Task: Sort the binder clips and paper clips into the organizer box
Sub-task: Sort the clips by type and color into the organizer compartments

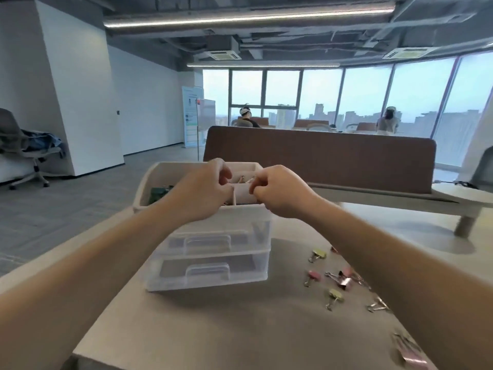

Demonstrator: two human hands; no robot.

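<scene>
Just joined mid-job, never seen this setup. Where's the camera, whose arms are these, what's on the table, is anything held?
No machine here: these are a person's bare arms, seen from one wide-angle camera worn on their head, looking forward and down. The left hand and right hand are over the open top tray of a clear organizer box with two drawers, standing on the table. Their curled fingers are close together at a tray divider; whether they pinch anything is too small to tell. Right of the box, loose binder clips, some pink and yellow, lie on the table.
</scene>
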